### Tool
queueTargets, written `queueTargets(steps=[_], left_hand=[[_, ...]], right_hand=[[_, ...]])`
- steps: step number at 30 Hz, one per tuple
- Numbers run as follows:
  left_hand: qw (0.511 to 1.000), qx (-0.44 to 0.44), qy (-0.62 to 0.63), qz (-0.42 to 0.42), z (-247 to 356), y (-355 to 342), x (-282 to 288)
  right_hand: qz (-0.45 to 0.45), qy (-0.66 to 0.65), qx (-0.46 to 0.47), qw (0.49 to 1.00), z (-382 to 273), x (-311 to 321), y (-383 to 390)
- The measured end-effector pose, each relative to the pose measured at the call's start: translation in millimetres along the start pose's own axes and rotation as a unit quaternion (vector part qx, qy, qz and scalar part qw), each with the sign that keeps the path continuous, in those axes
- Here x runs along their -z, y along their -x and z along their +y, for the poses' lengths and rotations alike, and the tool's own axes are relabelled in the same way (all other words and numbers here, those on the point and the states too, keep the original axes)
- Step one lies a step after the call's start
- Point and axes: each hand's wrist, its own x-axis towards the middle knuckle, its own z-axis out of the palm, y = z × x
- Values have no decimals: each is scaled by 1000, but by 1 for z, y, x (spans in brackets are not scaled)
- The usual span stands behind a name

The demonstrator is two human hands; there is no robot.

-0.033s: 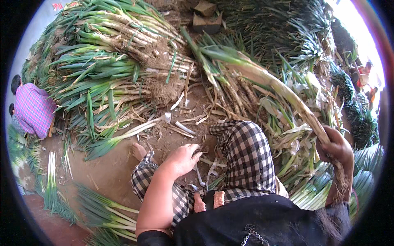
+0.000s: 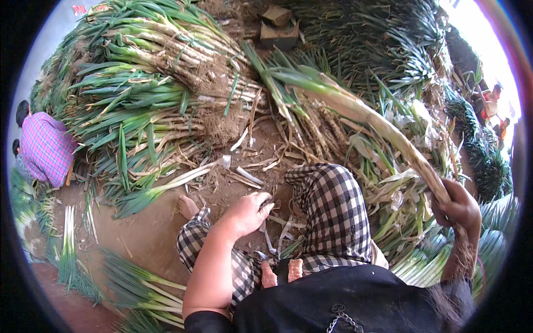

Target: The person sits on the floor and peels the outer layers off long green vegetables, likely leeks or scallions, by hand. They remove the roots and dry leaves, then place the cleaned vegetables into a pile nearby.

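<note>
My right hand (image 2: 457,206) is closed round the lower end of a long green onion (image 2: 388,133), close to its hairy roots. The stalk slants up and left, still wearing brown, dry outer skin, its green top reaching over other onions on the ground. Above my lap, my left hand (image 2: 250,213) is curled with its fingers drawn together. Whatever lies in it, if anything, is hidden; the fingertips look dark. A pale peeled green onion (image 2: 183,178) lies on the ground beyond the left hand.
A big heap of unpeeled green onions (image 2: 139,83) rises at the far left. Stripped leaves (image 2: 400,183) pile beside my right knee, with peeled onions (image 2: 422,266) behind. More onions (image 2: 150,288) lie at lower left. A person in a plaid shirt (image 2: 49,147) sits at the left.
My right hand has dropped slightly, and the green onion has shifted a little downward with it. The left hand has barely moved.
</note>
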Motion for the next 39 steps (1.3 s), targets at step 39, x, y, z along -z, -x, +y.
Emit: queueTargets(steps=[39], left_hand=[[954,-18,104,-281,31,74,-41]], right_hand=[[-362,154,183,901,54,-225,-118]])
